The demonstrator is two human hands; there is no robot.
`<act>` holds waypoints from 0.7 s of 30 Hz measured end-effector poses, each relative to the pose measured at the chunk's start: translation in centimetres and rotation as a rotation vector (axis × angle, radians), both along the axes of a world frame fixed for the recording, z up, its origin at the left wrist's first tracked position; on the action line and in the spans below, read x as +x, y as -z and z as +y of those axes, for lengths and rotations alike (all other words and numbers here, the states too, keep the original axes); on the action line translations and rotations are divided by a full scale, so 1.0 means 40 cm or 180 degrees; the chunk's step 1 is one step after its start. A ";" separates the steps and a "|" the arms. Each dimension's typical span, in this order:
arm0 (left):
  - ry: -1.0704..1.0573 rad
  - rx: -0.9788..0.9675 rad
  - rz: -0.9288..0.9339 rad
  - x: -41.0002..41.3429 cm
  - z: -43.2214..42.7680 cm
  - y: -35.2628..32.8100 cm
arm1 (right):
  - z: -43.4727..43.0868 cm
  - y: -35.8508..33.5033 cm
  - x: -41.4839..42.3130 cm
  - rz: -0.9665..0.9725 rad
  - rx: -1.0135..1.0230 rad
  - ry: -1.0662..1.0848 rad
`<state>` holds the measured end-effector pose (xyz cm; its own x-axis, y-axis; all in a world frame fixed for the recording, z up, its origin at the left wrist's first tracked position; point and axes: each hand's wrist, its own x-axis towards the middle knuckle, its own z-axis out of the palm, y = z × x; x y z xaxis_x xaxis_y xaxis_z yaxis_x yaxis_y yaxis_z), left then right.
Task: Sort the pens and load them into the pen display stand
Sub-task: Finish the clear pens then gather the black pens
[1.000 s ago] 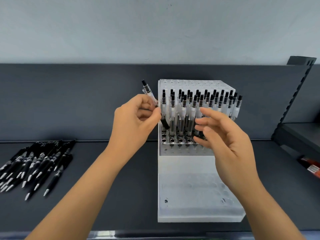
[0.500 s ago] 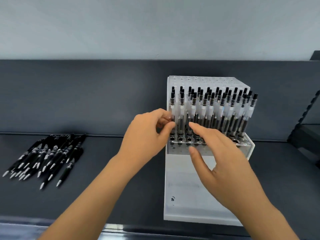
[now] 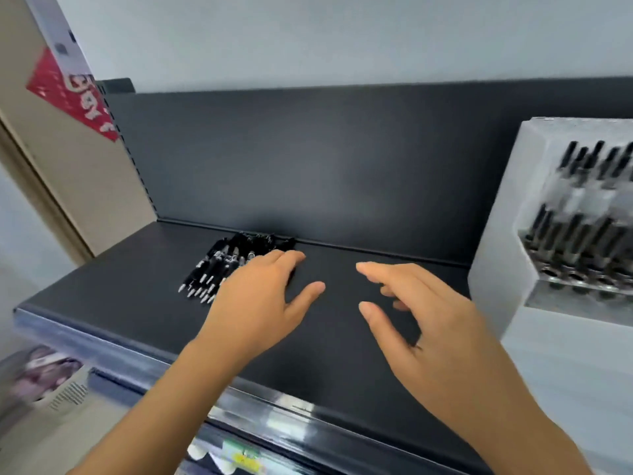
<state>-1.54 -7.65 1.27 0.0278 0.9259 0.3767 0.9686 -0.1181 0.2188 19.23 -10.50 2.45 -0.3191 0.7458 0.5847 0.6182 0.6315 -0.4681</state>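
A pile of black pens (image 3: pixel 226 265) lies on the dark shelf (image 3: pixel 144 296) near its back wall. My left hand (image 3: pixel 260 303) reaches over the right side of the pile, fingers straight, covering some pens; it holds nothing that I can see. My right hand (image 3: pixel 421 323) hovers above the bare shelf to the right, fingers loosely spread and holding nothing. The white pen display stand (image 3: pixel 496 269) is at the right edge, blurred, with several black pens (image 3: pixel 579 214) standing in its upper rows.
The shelf's back panel (image 3: pixel 325 159) rises behind the pile. A price rail (image 3: pixel 274 409) runs along the shelf's front edge, with goods below it. A red sign (image 3: pixel 72 94) hangs at the upper left, by a beige wall.
My left hand let go of the pen at the stand and moved left to the pile. My right hand left the stand too. The view swung left, so the stand sits at the right edge.
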 end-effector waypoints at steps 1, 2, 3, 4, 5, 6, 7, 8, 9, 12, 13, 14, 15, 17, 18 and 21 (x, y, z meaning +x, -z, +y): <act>-0.0064 -0.0043 0.0068 -0.049 0.013 0.010 | 0.011 0.010 -0.042 -0.0030 -0.0251 0.0050; -0.0117 -0.0095 0.0155 -0.097 0.029 0.021 | 0.024 0.017 -0.085 -0.0079 -0.0544 0.0120; -0.0139 -0.0140 0.0207 -0.144 0.051 0.031 | 0.043 0.023 -0.129 -0.0161 -0.0855 0.0212; -0.0123 -0.0177 0.0207 -0.191 0.076 0.040 | 0.068 0.028 -0.176 -0.0285 -0.1169 0.0342; -0.0077 -0.0199 0.0172 -0.235 0.106 0.046 | 0.103 0.031 -0.224 -0.0424 -0.1497 0.0488; -0.0008 -0.0200 0.0119 -0.273 0.138 0.050 | 0.145 0.037 -0.273 -0.0544 -0.1830 0.0627; 0.0074 -0.0193 0.0042 -0.305 0.168 0.054 | 0.187 0.045 -0.319 -0.0612 -0.2167 0.0750; 0.0170 -0.0181 -0.0043 -0.330 0.198 0.057 | 0.228 0.054 -0.362 -0.0639 -0.2481 0.0865; 0.0272 -0.0155 -0.0115 -0.347 0.225 0.060 | 0.264 0.065 -0.397 -0.0623 -0.2717 0.0967; 0.0585 -0.0100 -0.0290 -0.371 0.293 0.071 | 0.333 0.097 -0.462 -0.0581 -0.2977 0.1335; 0.0678 -0.0082 -0.0336 -0.374 0.314 0.075 | 0.345 0.104 -0.470 -0.0654 -0.2968 0.1463; 0.0756 -0.0079 -0.0370 -0.375 0.331 0.079 | 0.354 0.111 -0.474 -0.0722 -0.2955 0.1593; 0.0825 -0.0092 -0.0398 -0.375 0.346 0.083 | 0.364 0.119 -0.476 -0.0731 -0.2938 0.1727; 0.0936 -0.0089 -0.0498 -0.377 0.371 0.089 | 0.390 0.130 -0.474 -0.0582 -0.2813 0.1963; 0.0975 -0.0060 -0.0595 -0.381 0.377 0.090 | 0.404 0.135 -0.473 -0.0474 -0.2710 0.2045; 0.1027 0.0127 -0.0983 -0.400 0.386 0.094 | 0.442 0.136 -0.479 -0.0071 -0.2546 0.1983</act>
